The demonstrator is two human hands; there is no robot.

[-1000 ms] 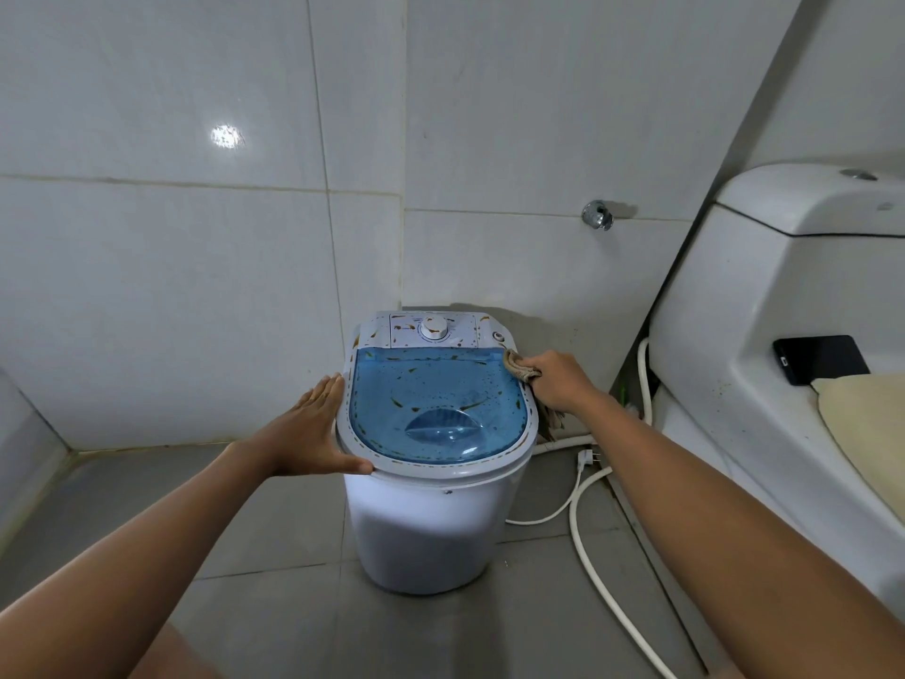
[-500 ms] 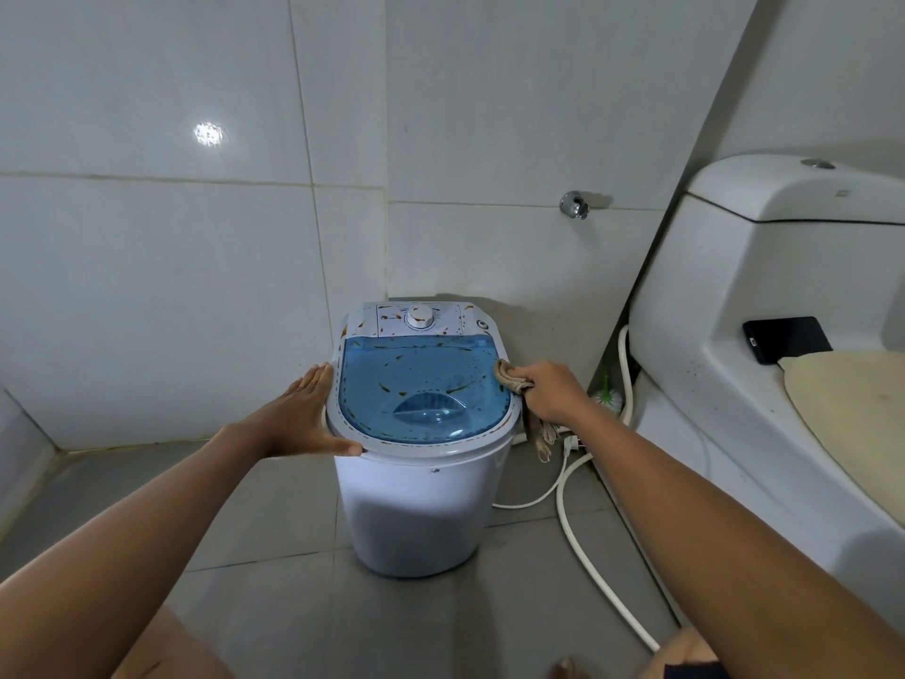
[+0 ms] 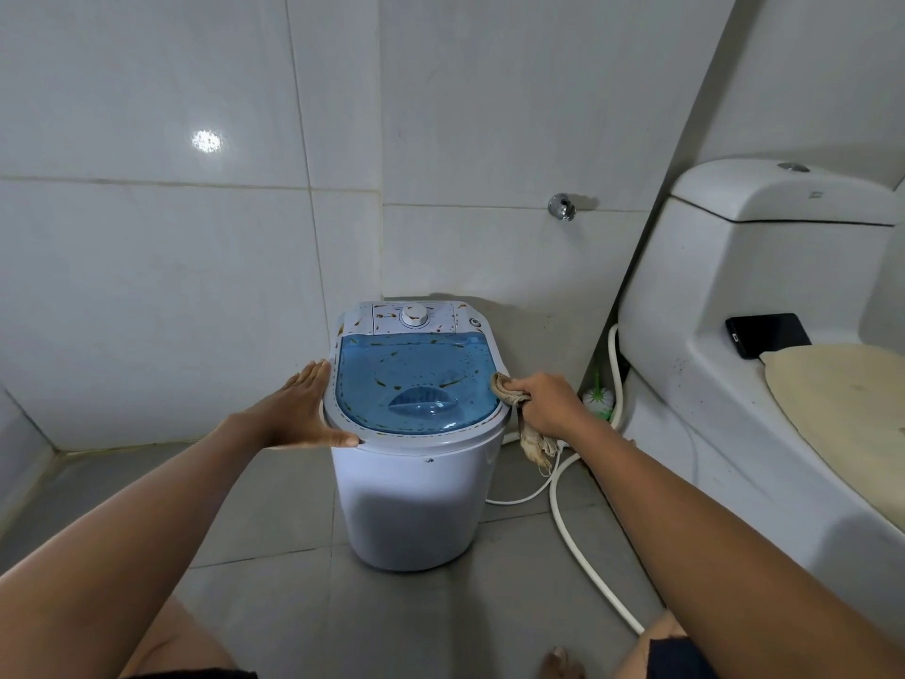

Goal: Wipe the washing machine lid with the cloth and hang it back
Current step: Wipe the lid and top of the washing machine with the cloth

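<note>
A small white washing machine (image 3: 411, 502) stands on the grey floor in the corner. Its see-through blue lid (image 3: 416, 379) is closed and speckled with brown smears, as is the white control panel behind it. My left hand (image 3: 298, 414) rests flat against the machine's left rim, fingers straight, thumb on the front rim. My right hand (image 3: 546, 401) grips a bunched beige cloth (image 3: 509, 392) at the lid's right edge. The cloth's loose end hangs below my fist beside the machine.
A white toilet (image 3: 744, 306) fills the right side, with a black phone (image 3: 766, 334) on its ledge and a beige seat cover. White hoses (image 3: 578, 536) and a cord trail on the floor right of the machine. A metal wall fitting (image 3: 561, 206) sits above. My knees show at the bottom.
My right hand has slid the cloth from the lid's back right corner forward along its right edge. The left hand keeps its place on the left rim. The camera has pulled back a little.
</note>
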